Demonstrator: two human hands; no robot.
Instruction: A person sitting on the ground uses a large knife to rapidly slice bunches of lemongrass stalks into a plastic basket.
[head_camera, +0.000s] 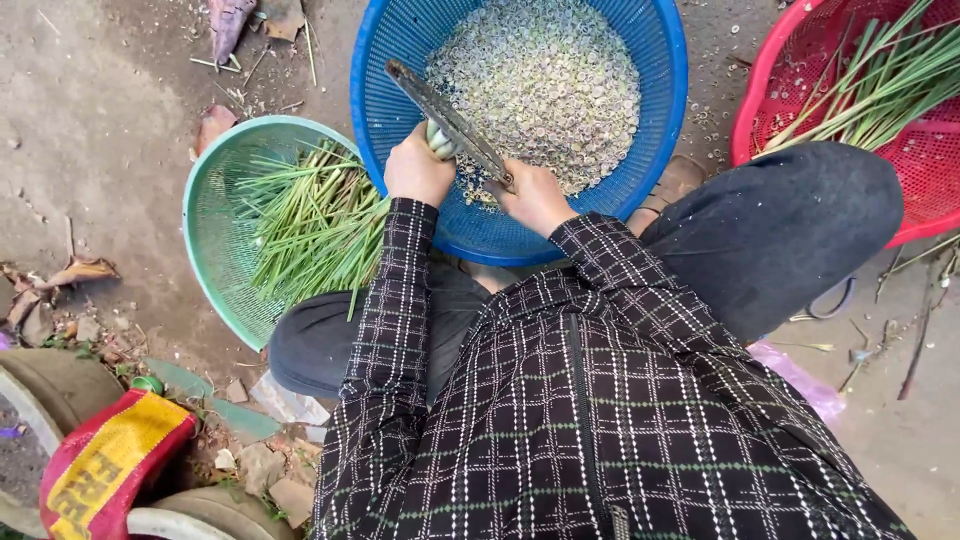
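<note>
Left hand (417, 172) clamped on pale stalk bundle (440, 142) over blue basket (470, 235). Right hand (535, 197) closed around knife (450, 122) handle, blade crossing stalks. Best: thin even cuts, fingertips tucked back, slices (545, 80) dropping into basket.

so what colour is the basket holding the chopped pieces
Blue: the round plastic mesh basket, clearest in the head view.
</note>
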